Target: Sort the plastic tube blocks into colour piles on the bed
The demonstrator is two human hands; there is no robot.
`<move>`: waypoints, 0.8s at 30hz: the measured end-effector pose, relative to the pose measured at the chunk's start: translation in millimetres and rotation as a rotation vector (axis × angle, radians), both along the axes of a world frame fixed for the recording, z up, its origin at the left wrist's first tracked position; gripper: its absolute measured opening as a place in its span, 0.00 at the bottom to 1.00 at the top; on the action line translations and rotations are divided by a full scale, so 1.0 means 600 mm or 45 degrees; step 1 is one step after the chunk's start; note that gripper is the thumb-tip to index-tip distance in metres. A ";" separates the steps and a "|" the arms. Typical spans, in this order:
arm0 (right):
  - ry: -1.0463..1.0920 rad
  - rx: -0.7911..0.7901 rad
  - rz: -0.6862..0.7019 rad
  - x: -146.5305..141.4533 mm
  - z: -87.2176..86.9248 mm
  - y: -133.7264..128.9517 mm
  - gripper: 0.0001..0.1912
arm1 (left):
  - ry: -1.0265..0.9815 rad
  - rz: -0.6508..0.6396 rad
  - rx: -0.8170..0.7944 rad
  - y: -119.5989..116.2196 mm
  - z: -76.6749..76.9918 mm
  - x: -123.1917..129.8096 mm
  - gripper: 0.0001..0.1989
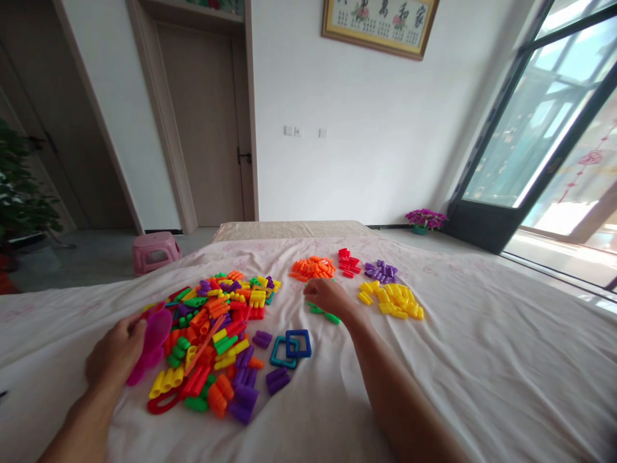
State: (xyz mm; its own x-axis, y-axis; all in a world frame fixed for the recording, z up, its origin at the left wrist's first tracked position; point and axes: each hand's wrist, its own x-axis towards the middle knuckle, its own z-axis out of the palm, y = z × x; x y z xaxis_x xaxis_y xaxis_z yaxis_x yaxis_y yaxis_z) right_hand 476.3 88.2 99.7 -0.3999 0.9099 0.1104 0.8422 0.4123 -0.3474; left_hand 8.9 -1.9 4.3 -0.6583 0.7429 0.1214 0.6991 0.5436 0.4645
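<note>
At the left edge of a mixed heap of coloured plastic building pieces (212, 328), my left hand (116, 350) is closed on a magenta plastic piece (157, 334) with rounded lobes. My right hand (330, 299) reaches over a few green building pieces (321, 310), its fingers pinched together. Whether a piece is between those fingertips is hidden; a bit of green shows beside them. Just beyond that hand lies a pile of orange pieces (312, 267). Yellow pieces (395, 299) are grouped to its right.
Small piles of red pieces (348, 262) and purple pieces (382, 271) lie farther back. Two square frames, one dark blue (299, 353) and one teal (272, 352), overlap near the heap. A wrinkled pale cloth (457, 360) covers the surface. A pink stool (155, 252) stands beyond, left.
</note>
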 end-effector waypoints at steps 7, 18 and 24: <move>-0.117 -0.443 0.410 -0.032 -0.017 -0.013 0.15 | -0.019 0.007 -0.008 -0.002 0.005 0.003 0.31; -0.180 0.003 0.283 -0.123 -0.038 -0.083 0.17 | -0.006 0.011 -0.038 -0.005 0.013 0.010 0.31; -0.139 0.011 0.337 -0.146 -0.048 -0.100 0.15 | -0.008 0.014 -0.006 -0.004 0.010 0.005 0.31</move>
State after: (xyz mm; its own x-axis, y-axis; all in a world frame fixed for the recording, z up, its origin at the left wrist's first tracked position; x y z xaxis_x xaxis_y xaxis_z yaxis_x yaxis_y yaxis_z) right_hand 388.8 28.1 70.7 -0.6334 0.7714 0.0607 0.7371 0.6254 -0.2559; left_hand 11.7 -4.3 10.3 -0.6669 0.7365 0.1137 0.6905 0.5533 0.4659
